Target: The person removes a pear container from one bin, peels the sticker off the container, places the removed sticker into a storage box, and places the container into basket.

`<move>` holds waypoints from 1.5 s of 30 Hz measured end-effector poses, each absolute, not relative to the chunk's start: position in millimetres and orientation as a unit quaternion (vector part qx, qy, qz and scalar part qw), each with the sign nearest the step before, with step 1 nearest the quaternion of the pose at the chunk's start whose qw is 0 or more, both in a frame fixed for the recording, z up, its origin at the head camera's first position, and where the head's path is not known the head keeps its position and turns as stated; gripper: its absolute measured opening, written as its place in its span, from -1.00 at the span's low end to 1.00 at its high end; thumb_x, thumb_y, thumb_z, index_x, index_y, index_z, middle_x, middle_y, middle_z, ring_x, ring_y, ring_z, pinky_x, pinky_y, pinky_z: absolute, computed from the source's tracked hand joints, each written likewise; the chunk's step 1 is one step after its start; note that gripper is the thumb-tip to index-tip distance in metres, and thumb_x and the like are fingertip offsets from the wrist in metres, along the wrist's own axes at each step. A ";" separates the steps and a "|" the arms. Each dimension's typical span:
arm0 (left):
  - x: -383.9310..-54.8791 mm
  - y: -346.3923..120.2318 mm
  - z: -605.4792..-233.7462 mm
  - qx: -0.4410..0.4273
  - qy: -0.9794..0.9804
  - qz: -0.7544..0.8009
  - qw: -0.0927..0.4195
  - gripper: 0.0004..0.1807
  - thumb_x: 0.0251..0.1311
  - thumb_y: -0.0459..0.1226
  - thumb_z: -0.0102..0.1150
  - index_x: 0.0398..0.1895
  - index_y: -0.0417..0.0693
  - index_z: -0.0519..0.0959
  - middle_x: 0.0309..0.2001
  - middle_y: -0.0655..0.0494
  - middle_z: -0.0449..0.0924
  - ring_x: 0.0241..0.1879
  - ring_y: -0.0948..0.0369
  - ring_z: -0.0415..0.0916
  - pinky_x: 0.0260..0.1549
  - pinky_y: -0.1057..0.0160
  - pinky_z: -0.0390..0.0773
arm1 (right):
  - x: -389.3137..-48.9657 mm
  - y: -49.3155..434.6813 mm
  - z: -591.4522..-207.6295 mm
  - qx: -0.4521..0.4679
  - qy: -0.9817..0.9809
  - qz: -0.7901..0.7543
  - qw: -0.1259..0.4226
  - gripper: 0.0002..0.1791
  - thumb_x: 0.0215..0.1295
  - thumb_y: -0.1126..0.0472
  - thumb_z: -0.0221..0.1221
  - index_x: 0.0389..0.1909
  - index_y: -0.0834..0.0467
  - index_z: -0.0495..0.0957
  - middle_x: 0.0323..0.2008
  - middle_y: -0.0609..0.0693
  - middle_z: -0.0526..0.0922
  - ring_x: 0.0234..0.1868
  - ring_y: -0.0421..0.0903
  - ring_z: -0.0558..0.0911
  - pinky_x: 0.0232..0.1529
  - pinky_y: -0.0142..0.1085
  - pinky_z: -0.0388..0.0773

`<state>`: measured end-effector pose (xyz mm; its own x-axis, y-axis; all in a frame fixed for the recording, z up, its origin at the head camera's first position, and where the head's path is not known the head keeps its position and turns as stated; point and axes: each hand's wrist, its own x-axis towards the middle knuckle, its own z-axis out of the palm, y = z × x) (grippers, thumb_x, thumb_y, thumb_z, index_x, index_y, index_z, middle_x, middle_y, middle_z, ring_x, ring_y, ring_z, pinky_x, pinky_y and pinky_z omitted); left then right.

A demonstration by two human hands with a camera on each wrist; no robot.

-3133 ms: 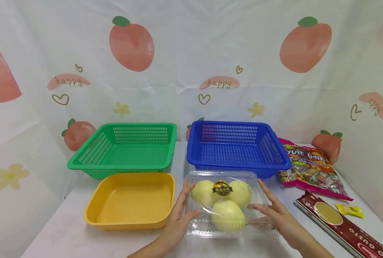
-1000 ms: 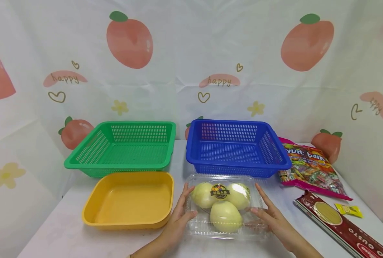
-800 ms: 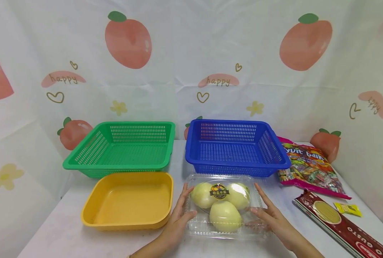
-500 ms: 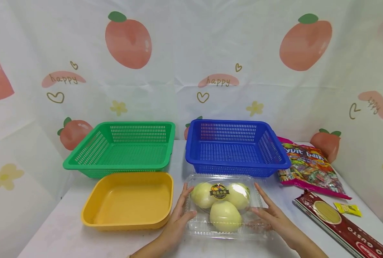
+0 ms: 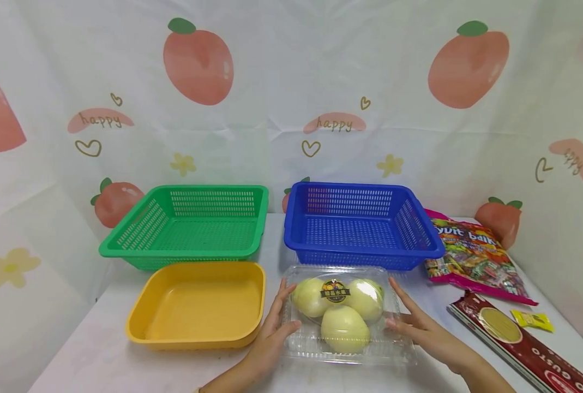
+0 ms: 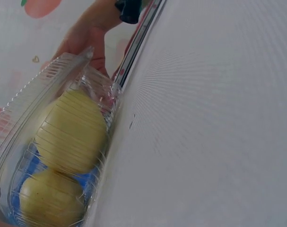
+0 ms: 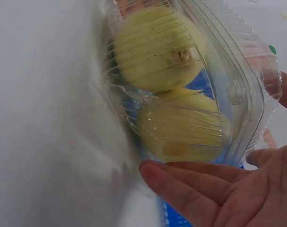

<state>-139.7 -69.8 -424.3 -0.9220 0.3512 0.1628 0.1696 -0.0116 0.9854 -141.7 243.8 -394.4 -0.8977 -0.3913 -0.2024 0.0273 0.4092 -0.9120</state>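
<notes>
A clear plastic clamshell box (image 5: 350,352) of 3 pale yellow-green round fruits (image 5: 345,329) lies on the table, with a dark fruit sticker (image 5: 335,292) on its lid. My left hand (image 5: 270,334) holds the box's left edge, thumb over the rim and fingers along the side. At the right edge my right hand (image 5: 428,333) has its fingers spread, thumb tip close by the rim. Its fingers (image 7: 195,187) show straight beside the box in the right wrist view, palm turned up. The left wrist view looks through the box wall at two fruits (image 6: 71,132), with the right hand beyond.
Behind the box stands a blue basket (image 5: 365,254), with a green basket (image 5: 183,255) beside it. A yellow tray (image 5: 198,311) sits left of my left hand. On the right lie a candy bag (image 5: 478,256), a small yellow packet (image 5: 533,320) and a dark red spaghetti pack (image 5: 517,344).
The box has come slightly nearer to me than 3.1 s ago and has since stayed put. My right hand has just shifted right, its thumb sliding outward. The left hand keeps its place.
</notes>
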 end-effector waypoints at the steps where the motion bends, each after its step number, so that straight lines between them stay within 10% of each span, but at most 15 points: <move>1: -139.6 -69.8 -424.1 0.185 0.699 0.687 0.066 -0.31 0.22 -0.40 -0.09 0.42 -0.08 -0.02 0.49 -0.05 -0.56 0.45 -0.06 -0.59 0.12 0.80 -0.22 | -142.2 244.0 -393.7 -0.110 0.819 -0.527 0.198 -0.14 0.40 0.11 -0.05 0.44 -0.23 -0.46 0.44 0.24 -0.53 0.28 0.48 0.19 0.00 0.39 0.32; 11: -139.6 -70.4 -423.1 0.175 0.704 0.684 0.074 -0.31 0.22 -0.38 -0.09 0.43 -0.03 -0.02 0.49 -0.01 -0.56 0.46 -0.03 -0.57 0.29 0.60 -0.28 | -150.6 249.1 -376.4 -0.131 0.840 -0.492 0.187 -0.20 0.40 0.08 -0.06 0.47 0.05 -0.31 0.46 0.29 -0.33 0.40 0.41 -0.26 0.25 0.37 -0.08; 15: -140.4 -70.9 -424.6 0.173 0.707 0.682 0.077 -0.30 0.22 -0.38 -0.09 0.43 -0.03 -0.02 0.49 0.00 -0.55 0.47 -0.02 -0.56 0.35 0.40 -0.32 | -154.9 249.1 -367.2 -0.140 0.856 -0.468 0.170 -0.18 0.37 0.08 0.00 0.48 0.05 -0.26 0.45 0.34 -0.29 0.34 0.53 -0.18 0.18 0.42 -0.01; 24: -140.8 -70.1 -425.7 0.176 0.705 0.683 0.078 -0.30 0.22 -0.38 -0.08 0.43 0.01 -0.02 0.49 0.01 -0.56 0.47 -0.01 -0.55 0.19 0.73 -0.24 | -164.7 242.0 -346.6 -0.151 0.885 -0.411 0.155 -0.15 0.29 0.00 0.09 0.47 0.08 -0.13 0.44 0.36 -0.18 0.35 0.52 -0.15 0.05 0.48 0.11; 31: -140.0 -69.5 -422.7 0.178 0.706 0.682 0.073 -0.30 0.22 -0.38 -0.09 0.43 -0.01 -0.02 0.49 -0.01 -0.57 0.46 -0.05 -0.56 0.36 0.02 -0.38 | -173.1 233.3 -334.1 -0.200 0.892 -0.385 0.125 -0.18 0.27 0.01 0.12 0.44 0.19 -0.02 0.42 0.35 -0.03 0.35 0.49 -0.04 0.02 0.44 0.23; 45: -140.3 -69.5 -426.5 0.180 0.705 0.682 0.074 -0.30 0.21 -0.39 -0.09 0.43 -0.06 -0.03 0.49 0.00 -0.58 0.46 -0.03 -0.57 0.36 0.03 -0.40 | -187.7 211.2 -313.8 -0.282 0.887 -0.341 0.137 -0.30 0.25 -0.02 0.14 0.29 0.32 0.26 0.31 0.34 0.25 0.29 0.44 0.19 0.14 0.31 0.26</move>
